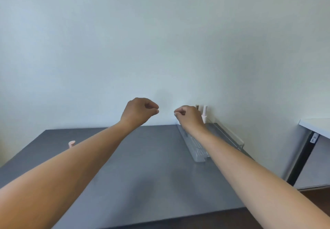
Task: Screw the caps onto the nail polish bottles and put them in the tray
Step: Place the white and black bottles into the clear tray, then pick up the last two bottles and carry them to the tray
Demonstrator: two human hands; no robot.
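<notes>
We see a big pale wall [160,41] behind everything; in front of it sits our dark grey table [142,166], and off to the right is the corner of a white desk [316,127]. Both our arms reach out over the table; the left hand [138,111] is up in the air with its fingers curled in and the thumb touching the fingertips, and we see nothing in it; the right hand [190,117] is curled the same way, just above the far end of the tray, and we cannot tell if it pinches something small. The clear tray [198,154] lies along the right side of the table, close to the wall. At its far end stand two nail polish bottles, a pink bottle [205,114] with its cap on and a darker bottle [197,107] partly hidden behind our right hand; so we think those two are done. One more pink bottle [71,143] peeks out behind our left arm, far from the tray; we think that one is still left to cap and put away.
</notes>
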